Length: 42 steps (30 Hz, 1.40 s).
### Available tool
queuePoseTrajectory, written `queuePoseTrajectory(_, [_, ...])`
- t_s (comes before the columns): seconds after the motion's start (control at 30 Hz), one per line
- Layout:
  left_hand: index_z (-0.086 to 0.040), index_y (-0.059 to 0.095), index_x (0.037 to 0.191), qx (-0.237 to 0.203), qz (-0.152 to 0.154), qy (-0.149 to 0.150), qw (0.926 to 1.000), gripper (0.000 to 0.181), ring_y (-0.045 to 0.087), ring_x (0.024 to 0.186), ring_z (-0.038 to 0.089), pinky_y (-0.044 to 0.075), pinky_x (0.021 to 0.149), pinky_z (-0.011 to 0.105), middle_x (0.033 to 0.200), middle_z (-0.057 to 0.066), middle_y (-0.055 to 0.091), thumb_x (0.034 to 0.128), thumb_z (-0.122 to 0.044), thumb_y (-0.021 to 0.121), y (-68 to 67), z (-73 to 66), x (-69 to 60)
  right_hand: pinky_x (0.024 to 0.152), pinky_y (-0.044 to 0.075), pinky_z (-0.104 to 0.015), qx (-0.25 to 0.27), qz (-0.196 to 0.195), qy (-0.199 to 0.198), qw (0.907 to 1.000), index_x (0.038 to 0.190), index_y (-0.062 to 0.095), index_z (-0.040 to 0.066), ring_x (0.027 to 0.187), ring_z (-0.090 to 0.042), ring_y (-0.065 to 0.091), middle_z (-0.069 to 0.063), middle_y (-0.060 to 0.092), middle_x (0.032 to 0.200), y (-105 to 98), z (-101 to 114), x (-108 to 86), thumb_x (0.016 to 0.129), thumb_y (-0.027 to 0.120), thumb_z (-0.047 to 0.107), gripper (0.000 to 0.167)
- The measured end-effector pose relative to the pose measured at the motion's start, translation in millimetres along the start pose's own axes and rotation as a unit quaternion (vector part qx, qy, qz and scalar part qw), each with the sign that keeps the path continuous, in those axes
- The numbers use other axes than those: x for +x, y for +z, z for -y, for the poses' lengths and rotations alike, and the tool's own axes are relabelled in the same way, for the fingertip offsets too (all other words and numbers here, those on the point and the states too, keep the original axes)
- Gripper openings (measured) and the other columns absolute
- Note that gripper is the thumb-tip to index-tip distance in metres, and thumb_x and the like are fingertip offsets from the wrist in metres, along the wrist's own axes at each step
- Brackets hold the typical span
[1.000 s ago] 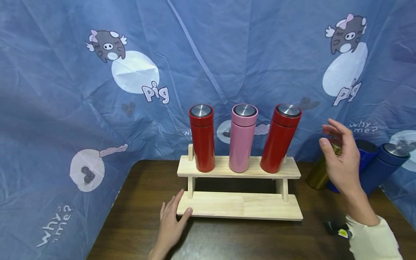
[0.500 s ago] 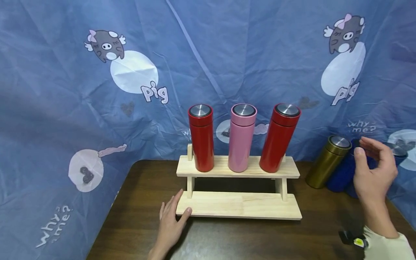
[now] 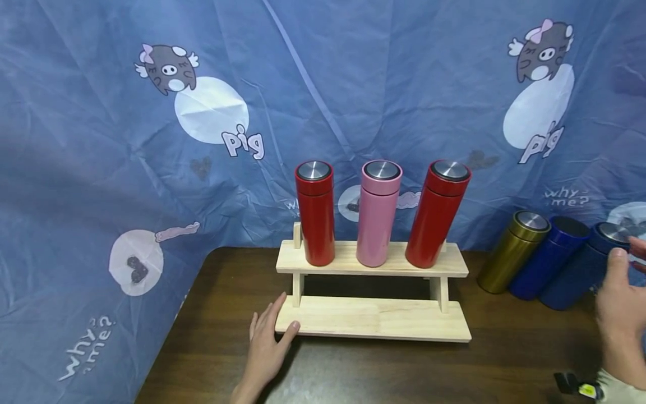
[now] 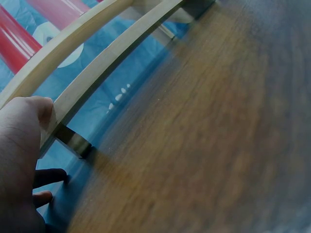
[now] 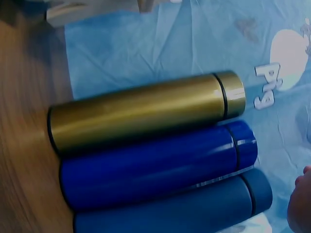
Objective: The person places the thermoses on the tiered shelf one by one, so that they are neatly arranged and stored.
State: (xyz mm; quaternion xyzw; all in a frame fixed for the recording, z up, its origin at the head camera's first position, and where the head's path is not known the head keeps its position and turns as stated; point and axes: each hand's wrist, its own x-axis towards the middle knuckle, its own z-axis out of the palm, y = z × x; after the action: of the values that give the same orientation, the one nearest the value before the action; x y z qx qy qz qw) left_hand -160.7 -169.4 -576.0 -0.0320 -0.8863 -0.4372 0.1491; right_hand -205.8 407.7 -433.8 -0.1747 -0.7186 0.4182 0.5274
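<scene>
On the upper shelf of a wooden two-tier rack (image 3: 373,320) stand a red thermos flask (image 3: 317,224), a pink thermos flask (image 3: 375,224) and another red thermos flask (image 3: 435,224). My left hand (image 3: 264,345) rests at the left end of the lower shelf. Its thumb touches the front edge and its straight fingers lie along the side. My right hand (image 3: 623,303), partly cut off by the frame edge, is beside a dark blue thermos flask (image 3: 575,275), thumb apart and nothing held. Left of that flask stand a bright blue thermos flask (image 5: 155,170) and a gold thermos flask (image 5: 141,114).
A blue cloth (image 3: 313,84) with pig prints hangs behind and beside the brown wooden table (image 3: 383,376). The lower shelf carries nothing. A small black device with a yellow label (image 3: 587,390) sits at my right wrist.
My right hand has moved right, from in front of the gold flask past the blue ones, uncovering them. My left hand and the three flasks on the rack stay put.
</scene>
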Motion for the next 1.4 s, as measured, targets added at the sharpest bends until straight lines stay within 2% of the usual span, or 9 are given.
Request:
queuePoseTrajectory(0.1, [-0.011, 0.051, 0.165, 0.002, 0.0, -0.002, 1.0, 0.069, 0.045, 0.154, 0.057, 0.009, 0.127, 0.078, 0.166, 0.017, 0.056, 0.1058, -0.038, 0.075, -0.5, -0.4, 0.2, 0.123, 0.031, -0.026, -0.045, 0.017, 0.016, 0.9987, 0.15, 0.069, 0.016, 0.138, -0.002, 0.051, 0.014, 0.063, 0.145, -5.4, -9.4, 8.7, 0.115, 0.058, 0.022, 0.038])
queuePoseTrajectory(0.23, [-0.012, 0.052, 0.165, 0.004, 0.001, -0.003, 1.0, 0.069, 0.046, 0.153, 0.056, 0.01, 0.128, 0.077, 0.165, 0.018, 0.056, 0.1058, -0.039, 0.074, -0.3, -0.8, 0.4, 0.135, 0.021, -0.035, -0.109, 0.049, 0.036, 0.9922, 0.165, 0.055, 0.016, 0.163, -0.02, 0.037, -0.009, 0.046, 0.173, -10.5, -15.0, 18.6, 0.118, 0.053, 0.027, 0.048])
queuePoseTrajectory(0.37, [-0.012, 0.053, 0.164, 0.005, -0.001, 0.001, 1.0, 0.068, 0.047, 0.152, 0.057, 0.011, 0.128, 0.078, 0.164, 0.019, 0.057, 0.1055, -0.038, 0.075, 0.0, -0.8, 0.2, 0.137, 0.017, -0.034, -0.125, 0.064, 0.057, 0.9885, 0.17, 0.047, 0.016, 0.166, -0.022, 0.032, -0.009, 0.043, 0.176, -8.7, -19.8, 24.5, 0.117, 0.053, 0.028, 0.054])
queuePoseTrajectory(0.47, [-0.011, 0.052, 0.165, 0.004, 0.0, -0.001, 1.0, 0.069, 0.047, 0.153, 0.056, 0.01, 0.128, 0.077, 0.164, 0.018, 0.057, 0.1053, -0.038, 0.075, 0.5, -0.4, 0.0, 0.136, 0.017, -0.034, -0.112, 0.064, 0.064, 0.9897, 0.167, 0.05, 0.018, 0.165, -0.022, 0.033, -0.009, 0.042, 0.175, -4.5, -24.1, 25.8, 0.115, 0.057, 0.028, 0.054])
queuePoseTrajectory(0.6, [-0.012, 0.051, 0.166, 0.002, 0.004, -0.006, 1.0, 0.07, 0.045, 0.154, 0.056, 0.009, 0.129, 0.077, 0.166, 0.016, 0.056, 0.1056, -0.04, 0.074, 1.2, 0.5, 0.0, 0.13, 0.026, -0.033, -0.087, 0.054, 0.072, 0.9921, 0.163, 0.055, 0.02, 0.151, -0.015, 0.044, -0.008, 0.046, 0.172, 2.8, -32.7, 25.1, 0.113, 0.06, 0.028, 0.051])
queuePoseTrajectory(0.77, [-0.011, 0.052, 0.165, 0.002, 0.002, -0.003, 1.0, 0.07, 0.046, 0.153, 0.057, 0.01, 0.127, 0.078, 0.165, 0.017, 0.057, 0.1057, -0.039, 0.075, 0.8, 0.2, -1.0, 0.117, 0.029, -0.022, -0.077, 0.068, 0.052, 0.9934, 0.162, 0.056, 0.02, 0.138, -0.001, 0.043, -0.008, 0.048, 0.169, 7.7, -51.0, 23.6, 0.114, 0.06, 0.029, 0.05])
queuePoseTrajectory(0.97, [-0.012, 0.051, 0.166, -0.001, 0.003, -0.001, 1.0, 0.069, 0.045, 0.153, 0.057, 0.009, 0.128, 0.078, 0.166, 0.017, 0.056, 0.1065, -0.039, 0.073, 0.2, 0.1, 0.0, 0.114, 0.03, -0.019, -0.055, 0.08, 0.023, 0.995, 0.164, 0.052, 0.019, 0.143, -0.004, 0.043, -0.009, 0.048, 0.167, 10.8, -63.6, 22.5, 0.113, 0.056, 0.028, 0.052])
queuePoseTrajectory(1.17, [-0.01, 0.05, 0.166, 0.001, 0.005, -0.005, 1.0, 0.07, 0.045, 0.154, 0.057, 0.008, 0.128, 0.077, 0.166, 0.016, 0.055, 0.1062, -0.039, 0.074, -0.2, -0.4, 1.0, 0.11, 0.033, -0.016, -0.033, 0.065, 0.026, 0.997, 0.162, 0.054, 0.025, 0.14, -0.003, 0.047, 0.006, 0.05, 0.165, 14.7, -67.5, 21.5, 0.11, 0.061, 0.028, 0.052])
queuePoseTrajectory(1.4, [-0.011, 0.051, 0.166, -0.002, 0.005, -0.004, 1.0, 0.07, 0.045, 0.154, 0.057, 0.009, 0.128, 0.077, 0.166, 0.016, 0.056, 0.1063, -0.04, 0.073, -0.8, -1.2, 0.9, 0.111, 0.035, -0.017, -0.006, 0.047, 0.002, 0.9989, 0.159, 0.057, 0.029, 0.139, -0.002, 0.051, 0.022, 0.052, 0.156, 18.6, -75.4, 23.3, 0.107, 0.068, 0.022, 0.054])
